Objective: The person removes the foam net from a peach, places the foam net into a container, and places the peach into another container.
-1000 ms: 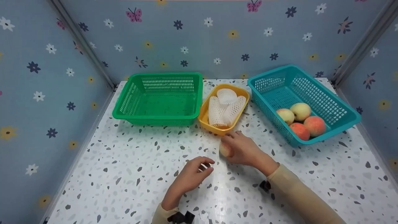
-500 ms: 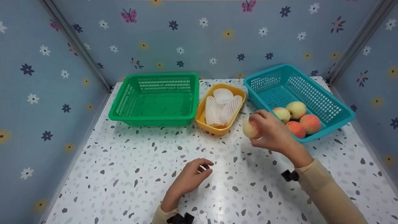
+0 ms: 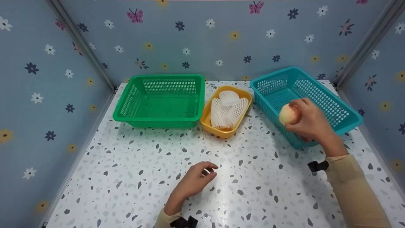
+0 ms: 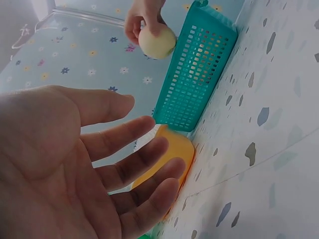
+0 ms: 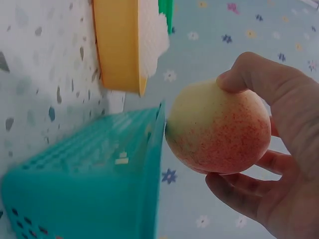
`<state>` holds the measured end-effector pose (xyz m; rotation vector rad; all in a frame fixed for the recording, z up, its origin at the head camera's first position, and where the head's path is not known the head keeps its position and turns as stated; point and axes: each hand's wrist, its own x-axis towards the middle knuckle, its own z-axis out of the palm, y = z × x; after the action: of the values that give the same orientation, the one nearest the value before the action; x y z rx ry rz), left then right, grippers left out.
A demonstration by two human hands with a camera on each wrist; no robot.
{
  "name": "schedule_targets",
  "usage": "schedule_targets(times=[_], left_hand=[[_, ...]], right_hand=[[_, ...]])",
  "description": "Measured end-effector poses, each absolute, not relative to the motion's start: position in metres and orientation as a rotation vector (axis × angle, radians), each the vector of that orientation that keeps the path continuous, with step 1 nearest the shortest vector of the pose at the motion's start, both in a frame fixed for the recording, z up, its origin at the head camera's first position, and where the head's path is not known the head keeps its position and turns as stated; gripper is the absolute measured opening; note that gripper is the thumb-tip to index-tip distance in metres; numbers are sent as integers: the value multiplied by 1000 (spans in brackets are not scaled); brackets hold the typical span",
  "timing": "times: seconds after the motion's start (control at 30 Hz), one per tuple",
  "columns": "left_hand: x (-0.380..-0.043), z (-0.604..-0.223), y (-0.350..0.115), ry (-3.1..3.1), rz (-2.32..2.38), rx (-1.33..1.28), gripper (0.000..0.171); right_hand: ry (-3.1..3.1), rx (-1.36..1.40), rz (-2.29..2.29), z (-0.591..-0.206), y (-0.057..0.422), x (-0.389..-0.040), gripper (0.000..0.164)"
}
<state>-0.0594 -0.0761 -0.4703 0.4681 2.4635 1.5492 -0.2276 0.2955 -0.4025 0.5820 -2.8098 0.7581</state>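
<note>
My right hand (image 3: pixel 311 122) grips a pale yellow peach with a red blush (image 5: pixel 219 129), thumb on one side and fingers on the other. It is held over the near left rim of the teal basket (image 3: pixel 272 110). The peaches inside that basket are mostly hidden behind the hand; a bit of red one (image 3: pixel 305 138) shows beneath it. My left hand (image 3: pixel 194 180) holds nothing, its fingers loosely bent over the table. In the left wrist view, the left palm (image 4: pixel 55 164) is turned to the camera with fingers apart.
A green basket (image 3: pixel 158 119) stands at the back left. Between the two baskets sits a yellow tray (image 3: pixel 218 133) with several white foam fruit nets (image 3: pixel 229 109). Flower-patterned panels (image 3: pixel 202 41) border the speckled white table (image 3: pixel 142 171) at the back and sides.
My right hand has carried the peach from the table in front of the yellow tray up and rightward to the teal basket's rim. The left hand has stayed almost still.
</note>
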Motion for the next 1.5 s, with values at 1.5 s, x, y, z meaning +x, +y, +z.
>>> schedule_targets(times=[1.5], left_hand=[[-64, -500, -83, 2474, 1477, 430, 30]], right_hand=[[-3011, 300, 719, -434, 355, -262, 78]])
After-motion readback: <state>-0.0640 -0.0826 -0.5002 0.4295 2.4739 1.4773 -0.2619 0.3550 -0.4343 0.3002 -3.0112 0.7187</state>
